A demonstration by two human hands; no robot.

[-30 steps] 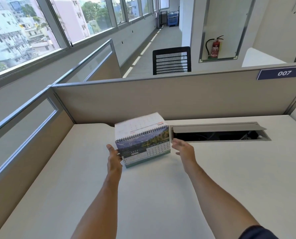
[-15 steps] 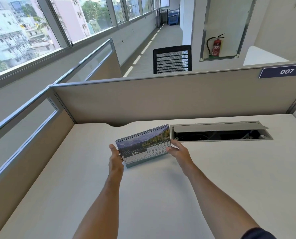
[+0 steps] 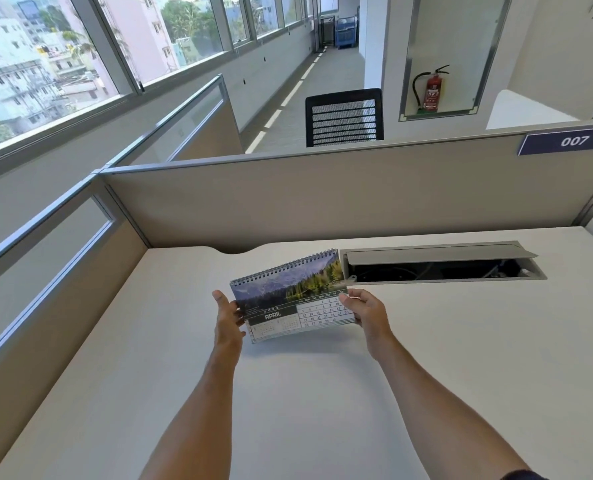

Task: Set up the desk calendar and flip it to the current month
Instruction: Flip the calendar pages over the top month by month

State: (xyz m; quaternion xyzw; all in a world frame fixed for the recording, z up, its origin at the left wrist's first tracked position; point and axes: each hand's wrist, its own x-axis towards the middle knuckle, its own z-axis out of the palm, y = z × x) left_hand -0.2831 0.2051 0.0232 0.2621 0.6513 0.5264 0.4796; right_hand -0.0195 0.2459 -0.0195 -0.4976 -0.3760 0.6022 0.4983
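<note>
Pale and bare, the desk (image 3: 322, 393) is closed in by beige partition panels (image 3: 322, 199) on the far and left sides, with a row of windows (image 3: 80, 53) beyond on the left. A cable tray (image 3: 440, 263) with its lid raised is set into the far right part of the desk, and a label reading 007 (image 3: 570, 142) is fixed to the far panel at the right. Past that panel a black mesh chair (image 3: 344, 117) and a red fire extinguisher (image 3: 432, 90) can be seen.

The calendar (image 3: 293, 296) is held near the middle of the desk, just left of the tray — a spiral binding runs along its far top edge, and the page facing the camera shows a mountain lake photo above the word APRIL and a date grid. It is gripped between the two hands: the left hand (image 3: 227, 322) is curled around its lower left corner, while the right hand (image 3: 367, 308) is closed on its right edge, thumb on the front. Whether its near edge touches the desk cannot be told.
</note>
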